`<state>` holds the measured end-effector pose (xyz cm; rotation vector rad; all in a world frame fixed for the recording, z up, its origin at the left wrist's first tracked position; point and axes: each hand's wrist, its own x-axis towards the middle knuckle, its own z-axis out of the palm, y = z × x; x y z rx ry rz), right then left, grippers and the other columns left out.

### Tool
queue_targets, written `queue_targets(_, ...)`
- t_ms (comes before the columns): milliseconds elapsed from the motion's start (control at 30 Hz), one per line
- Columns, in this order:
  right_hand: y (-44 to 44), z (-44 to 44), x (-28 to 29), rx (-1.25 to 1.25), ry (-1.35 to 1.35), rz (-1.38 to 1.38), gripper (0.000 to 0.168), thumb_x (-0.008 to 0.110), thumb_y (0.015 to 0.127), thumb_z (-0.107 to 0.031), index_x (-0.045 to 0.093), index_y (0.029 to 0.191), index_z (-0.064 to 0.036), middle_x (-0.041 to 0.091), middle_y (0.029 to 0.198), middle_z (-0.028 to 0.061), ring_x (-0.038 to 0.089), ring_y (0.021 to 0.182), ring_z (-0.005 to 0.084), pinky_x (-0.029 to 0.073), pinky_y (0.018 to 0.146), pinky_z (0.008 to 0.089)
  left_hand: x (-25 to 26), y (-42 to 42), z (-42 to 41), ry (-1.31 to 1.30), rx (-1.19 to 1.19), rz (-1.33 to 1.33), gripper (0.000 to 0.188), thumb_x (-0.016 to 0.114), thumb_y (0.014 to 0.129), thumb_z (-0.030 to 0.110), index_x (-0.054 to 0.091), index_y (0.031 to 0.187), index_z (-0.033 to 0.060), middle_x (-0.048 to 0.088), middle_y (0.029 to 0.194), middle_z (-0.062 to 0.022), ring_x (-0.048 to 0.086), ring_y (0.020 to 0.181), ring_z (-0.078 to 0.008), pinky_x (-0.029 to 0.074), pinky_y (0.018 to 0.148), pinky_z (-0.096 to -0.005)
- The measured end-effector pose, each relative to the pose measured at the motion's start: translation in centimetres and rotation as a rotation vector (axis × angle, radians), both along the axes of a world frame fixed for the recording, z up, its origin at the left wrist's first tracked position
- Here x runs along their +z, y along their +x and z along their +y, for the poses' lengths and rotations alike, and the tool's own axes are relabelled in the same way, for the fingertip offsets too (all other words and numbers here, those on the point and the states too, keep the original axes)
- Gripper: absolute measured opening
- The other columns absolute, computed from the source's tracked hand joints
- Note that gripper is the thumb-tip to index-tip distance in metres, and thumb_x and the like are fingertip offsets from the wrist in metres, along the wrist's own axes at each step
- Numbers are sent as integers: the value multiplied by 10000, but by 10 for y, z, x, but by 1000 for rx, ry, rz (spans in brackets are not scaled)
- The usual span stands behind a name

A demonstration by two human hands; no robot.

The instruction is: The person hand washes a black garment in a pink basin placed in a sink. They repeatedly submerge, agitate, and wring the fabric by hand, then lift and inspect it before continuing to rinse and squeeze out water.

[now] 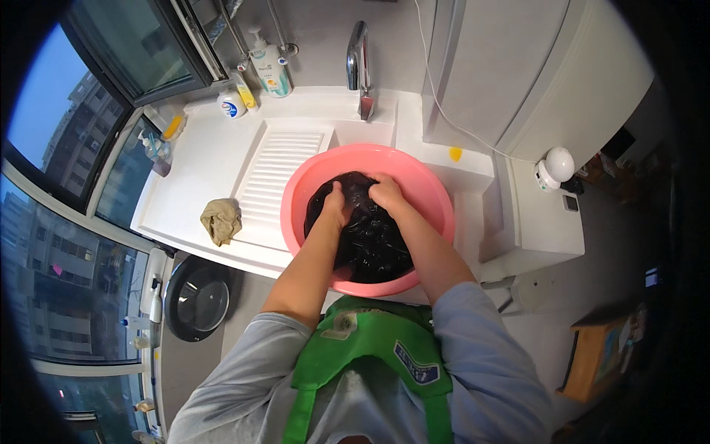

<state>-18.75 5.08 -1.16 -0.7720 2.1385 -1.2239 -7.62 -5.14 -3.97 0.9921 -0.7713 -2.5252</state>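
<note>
A pink plastic basin (424, 166) rests over the laundry sink, partly covering the ribbed washboard (277, 172). In it lies a wet, dark garment or cloth (371, 238), and water glints on its folds. My left hand (336, 205) grips the dark cloth on the left side, thumb up and its other fingers mostly hidden. On the other side, my right hand (385, 191) is closed on the cloth near its upper edge. A crumpled khaki cloth (221, 221) sits on the white counter, left of the basin and apart from both hands.
A chrome faucet (360, 72) stands behind the basin. Along the back left are a Pantene pump bottle (272, 72), a white bottle (231, 104) and a yellow tube (246, 93). A yellow-topped brush (174, 127) lies near the window. Below left is a dark basin (198, 299).
</note>
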Motion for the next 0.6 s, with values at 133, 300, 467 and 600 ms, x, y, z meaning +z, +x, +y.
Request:
queue_targets(133,44,27,104,63,-314,387,330,587,684,-49,630,1010,-15,637,961,177,608,921,341,475,824,376,63,12,24,134,-43,87,873,102,850,743,378,1368,96,449,1351,-149,415,1255,-340,362,1025,-501)
queue_targets(300,111,57,153,288,-386,584,250,714,718,-247,624,894,-94,591,896,136,613,777,348,494,701,446,40,23,15,246,42,584,677,227,916,607,484,1213,55,534,1199,-160,499,1139,-308,422,963,-422)
queue_targets(467,125,41,115,217,-231,640,423,718,723,-449,605,911,-87,587,936,161,630,779,373,509,647,470,50,39,25,225,-137,902,510,302,922,484,533,1081,59,580,1074,-125,550,1009,-276,463,872,-399)
queue_targets(600,116,16,83,97,-337,721,318,678,772,-386,599,809,-81,622,772,158,631,684,364,513,597,461,38,36,19,139,-61,853,390,362,926,386,572,975,62,617,973,-98,592,905,-250,497,799,-381)
